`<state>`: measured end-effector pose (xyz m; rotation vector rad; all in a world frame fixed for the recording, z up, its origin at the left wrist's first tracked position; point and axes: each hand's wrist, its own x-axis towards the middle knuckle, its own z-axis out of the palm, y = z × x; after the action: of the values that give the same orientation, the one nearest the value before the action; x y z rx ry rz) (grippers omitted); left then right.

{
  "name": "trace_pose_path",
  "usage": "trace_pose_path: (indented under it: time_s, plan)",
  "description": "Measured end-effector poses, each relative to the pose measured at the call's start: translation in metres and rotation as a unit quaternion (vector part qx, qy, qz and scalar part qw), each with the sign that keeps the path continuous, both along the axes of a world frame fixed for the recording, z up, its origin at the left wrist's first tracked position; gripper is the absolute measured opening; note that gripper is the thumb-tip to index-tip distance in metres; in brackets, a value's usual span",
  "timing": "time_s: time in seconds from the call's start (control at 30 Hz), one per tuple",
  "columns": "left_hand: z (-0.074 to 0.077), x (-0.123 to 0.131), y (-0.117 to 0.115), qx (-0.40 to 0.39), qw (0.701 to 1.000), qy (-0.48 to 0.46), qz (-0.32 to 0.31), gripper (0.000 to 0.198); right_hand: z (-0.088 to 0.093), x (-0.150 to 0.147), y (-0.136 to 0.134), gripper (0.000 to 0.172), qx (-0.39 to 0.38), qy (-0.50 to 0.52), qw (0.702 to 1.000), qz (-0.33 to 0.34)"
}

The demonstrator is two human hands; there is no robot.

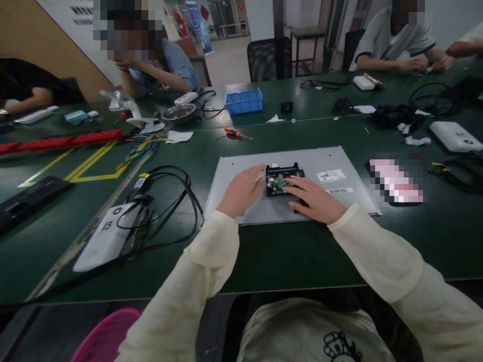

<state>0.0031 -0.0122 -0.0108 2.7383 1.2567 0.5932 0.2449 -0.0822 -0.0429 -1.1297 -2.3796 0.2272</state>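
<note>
A grey metal panel (324,163) lies flat on the green table in front of me. At its middle sits a black frame holding a small green circuit board (278,184). My left hand (241,191) rests flat on the panel, its fingers stretched out and touching the frame's left edge. My right hand (311,198) lies over the frame's right side, fingers extended across the board and pressing on it. Neither hand holds anything that I can see.
A white device with black cables (109,236) lies at the left. An orange-handled screwdriver (234,132) and a blue bin (244,101) are beyond the panel. A white box (455,136) and cable tangles sit at right. Other people sit along the far edge.
</note>
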Motion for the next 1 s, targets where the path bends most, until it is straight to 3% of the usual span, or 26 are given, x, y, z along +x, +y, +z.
trace_pose_path:
  time_s: [0.13,0.23,0.4,0.57,0.7,1.0]
  plan:
    - [-0.001,0.029,0.021,-0.051,0.997,0.047,-0.042,0.049,-0.008,-0.001,0.003,0.042,-0.003,0.005,1.000,0.022]
    - [-0.007,0.041,0.039,-0.065,0.993,0.087,-0.039,0.050,-0.009,-0.001,0.004,0.039,0.002,0.007,1.000,0.021]
    - [-0.010,0.046,0.057,-0.012,0.983,0.183,-0.026,0.052,-0.008,-0.002,0.004,0.040,0.001,0.002,1.000,0.013]
    - [-0.011,0.048,0.064,0.017,0.976,0.211,-0.043,0.051,-0.006,-0.003,0.004,0.041,-0.004,-0.004,1.000,0.011]
    - [-0.017,0.048,0.068,-0.005,0.982,0.182,-0.041,0.055,-0.007,-0.003,0.004,0.040,-0.004,0.001,1.000,0.008]
    - [-0.025,0.039,0.078,-0.105,0.994,0.005,-0.016,0.058,-0.006,-0.004,0.003,0.040,-0.015,0.010,1.000,0.006]
